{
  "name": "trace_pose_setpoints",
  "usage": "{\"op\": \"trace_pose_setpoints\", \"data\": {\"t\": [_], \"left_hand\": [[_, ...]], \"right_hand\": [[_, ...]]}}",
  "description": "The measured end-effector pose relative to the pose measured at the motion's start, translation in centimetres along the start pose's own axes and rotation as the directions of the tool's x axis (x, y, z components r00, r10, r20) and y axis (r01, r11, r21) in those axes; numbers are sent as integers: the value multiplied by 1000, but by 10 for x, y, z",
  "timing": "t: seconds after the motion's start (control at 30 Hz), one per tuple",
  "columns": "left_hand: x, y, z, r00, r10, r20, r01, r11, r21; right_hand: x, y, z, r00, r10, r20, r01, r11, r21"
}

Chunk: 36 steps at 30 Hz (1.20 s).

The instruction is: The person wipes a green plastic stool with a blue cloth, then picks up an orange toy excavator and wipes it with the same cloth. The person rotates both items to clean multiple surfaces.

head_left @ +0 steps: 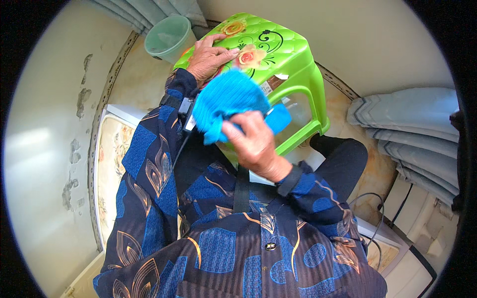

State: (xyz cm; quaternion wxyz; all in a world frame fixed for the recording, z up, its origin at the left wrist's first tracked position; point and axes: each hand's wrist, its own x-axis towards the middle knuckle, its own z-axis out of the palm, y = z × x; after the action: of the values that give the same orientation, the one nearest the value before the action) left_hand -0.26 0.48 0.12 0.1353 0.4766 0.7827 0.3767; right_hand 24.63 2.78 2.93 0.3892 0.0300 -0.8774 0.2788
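My right hand (257, 145) is closed on a bright blue ribbed cloth (231, 98), in front of the stool's near edge. The cloth is bunched at the grip, and a loose end (279, 118) sticks out to the right. My left hand (212, 57) rests on the top of a green plastic stool (290, 48), fingers apart and nothing held. Printed roses and black scrolls decorate the quilted-look seat. A partly torn label (274, 82) with writing is stuck to its near side, above an opening between the legs. The cloth hides part of the near seat edge.
A pale green plastic bucket (169, 39) stands behind my left hand. Grey-blue curtains hang at the upper left and at the right (406, 115). A white-edged panel with a floral print (115, 149) lies by the peeling left wall. Cables (382, 208) loop at the lower right.
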Motion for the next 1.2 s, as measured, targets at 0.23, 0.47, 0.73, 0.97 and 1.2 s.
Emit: {"op": "trace_pose_setpoints", "data": {"t": [0.23, 0.47, 0.73, 0.97, 1.2], "left_hand": [[-4, -7, -8, 999, -39, 23, 40, 997, -64], [-5, -10, -10, 995, -95, 30, 97, 992, -77], [-6, -20, -13, 996, -79, -32, 76, 992, -99], [-13, -19, -25, 998, -67, 7, 67, 990, -128], [-12, -31, -22, 995, -91, -43, 82, 980, -179]], "right_hand": [[-4, 35, -14, 999, -33, -17, 30, 989, -143], [23, 107, -49, 980, 55, -193, -134, 896, -424], [19, 100, -42, 964, 151, -220, -225, 902, -369], [4, 24, 10, 990, 21, -140, -28, 998, -54], [-2, 125, -28, 951, 129, -282, -253, 848, -466]]}}
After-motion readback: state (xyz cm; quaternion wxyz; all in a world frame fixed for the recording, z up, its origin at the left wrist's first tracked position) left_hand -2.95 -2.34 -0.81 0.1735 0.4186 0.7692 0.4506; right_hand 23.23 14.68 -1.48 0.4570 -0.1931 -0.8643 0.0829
